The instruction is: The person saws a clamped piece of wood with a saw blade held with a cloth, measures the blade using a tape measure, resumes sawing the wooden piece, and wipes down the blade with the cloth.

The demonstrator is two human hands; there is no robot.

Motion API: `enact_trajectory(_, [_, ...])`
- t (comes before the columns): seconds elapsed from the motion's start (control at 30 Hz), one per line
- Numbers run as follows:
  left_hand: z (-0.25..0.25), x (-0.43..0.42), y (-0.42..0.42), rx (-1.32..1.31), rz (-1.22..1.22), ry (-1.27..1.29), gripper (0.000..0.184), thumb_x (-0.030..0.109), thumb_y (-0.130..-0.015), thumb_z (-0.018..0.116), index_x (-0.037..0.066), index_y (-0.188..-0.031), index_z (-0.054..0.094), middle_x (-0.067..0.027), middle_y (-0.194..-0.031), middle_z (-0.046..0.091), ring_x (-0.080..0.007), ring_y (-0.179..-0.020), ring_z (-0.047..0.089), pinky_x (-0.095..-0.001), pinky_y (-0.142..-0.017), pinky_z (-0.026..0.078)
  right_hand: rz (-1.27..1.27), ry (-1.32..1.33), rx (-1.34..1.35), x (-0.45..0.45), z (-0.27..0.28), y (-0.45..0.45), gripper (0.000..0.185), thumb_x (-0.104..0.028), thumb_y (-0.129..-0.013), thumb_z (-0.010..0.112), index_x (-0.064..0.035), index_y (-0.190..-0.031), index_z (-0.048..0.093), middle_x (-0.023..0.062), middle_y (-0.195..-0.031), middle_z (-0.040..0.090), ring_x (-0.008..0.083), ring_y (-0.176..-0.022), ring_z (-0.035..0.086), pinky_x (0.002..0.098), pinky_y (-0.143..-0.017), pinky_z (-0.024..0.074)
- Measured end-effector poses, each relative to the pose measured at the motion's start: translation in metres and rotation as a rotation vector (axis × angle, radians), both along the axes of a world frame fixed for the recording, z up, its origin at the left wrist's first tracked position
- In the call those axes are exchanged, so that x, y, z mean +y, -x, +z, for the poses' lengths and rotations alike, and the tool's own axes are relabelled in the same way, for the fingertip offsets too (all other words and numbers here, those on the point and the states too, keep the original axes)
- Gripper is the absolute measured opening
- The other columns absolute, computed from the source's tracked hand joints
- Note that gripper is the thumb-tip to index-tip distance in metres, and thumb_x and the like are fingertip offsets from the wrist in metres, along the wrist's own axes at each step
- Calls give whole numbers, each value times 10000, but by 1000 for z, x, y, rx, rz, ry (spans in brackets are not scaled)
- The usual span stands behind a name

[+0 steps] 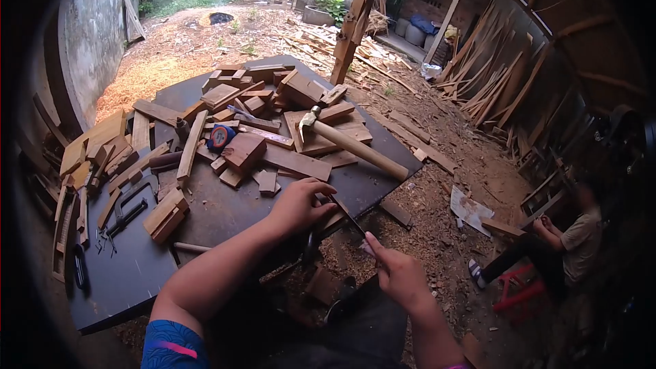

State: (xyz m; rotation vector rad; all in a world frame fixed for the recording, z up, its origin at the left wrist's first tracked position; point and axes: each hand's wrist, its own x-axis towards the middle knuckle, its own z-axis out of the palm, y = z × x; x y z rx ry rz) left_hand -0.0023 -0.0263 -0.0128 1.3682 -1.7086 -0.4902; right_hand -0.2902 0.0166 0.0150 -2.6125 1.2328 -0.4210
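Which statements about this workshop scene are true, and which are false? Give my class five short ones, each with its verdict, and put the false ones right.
1. The hammer rests partly on wood pieces. True.
2. The right hand is empty. False: the right hand holds a thin dark tool.
3. The tape measure lies among the wood pieces. True.
4. The stool is blue. False: the stool is red.
5. A clamp lies on the table. True.
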Motion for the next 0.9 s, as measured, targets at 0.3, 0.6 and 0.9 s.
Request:
enact_trajectory(0.3, [0, -2, -2, -26, -12, 35, 242, 208, -952, 729, 59, -1136, 777, -156, -1007, 738, -253, -875, 714, -359, -799, 559, 75, -17, -86, 4, 5, 2, 750, 19, -876, 568, -226, -1572, 429, 174, -890, 645, 397, -771, 650, 493, -712, 519])
enact_trajectory(0.6, [-1, -7, -4, -125, 222, 99, 210, 255, -934, 713, 91, -1033, 799, -153, -999, 690, -343, -889, 698, -428, -811, 564, 121, 42, -43, -23, -6, -24, 704, -2, -897, 550, -219, -1558, 446, 167, -896, 662, 391, -797, 671, 499, -717, 538])
enact_trajectory(0.9, [6, -9, -9, -674, -7, 482, 243, 180, -800, 725, 224, -1032, 784, 11, -1134, 679, -244, -1109, 635, -392, -982, 507, -41, 30, 138, -26, 4, -26, 425, -92, -881, 606, -13, -1296, 567, 208, -736, 670, 445, -694, 674, 552, -641, 532])
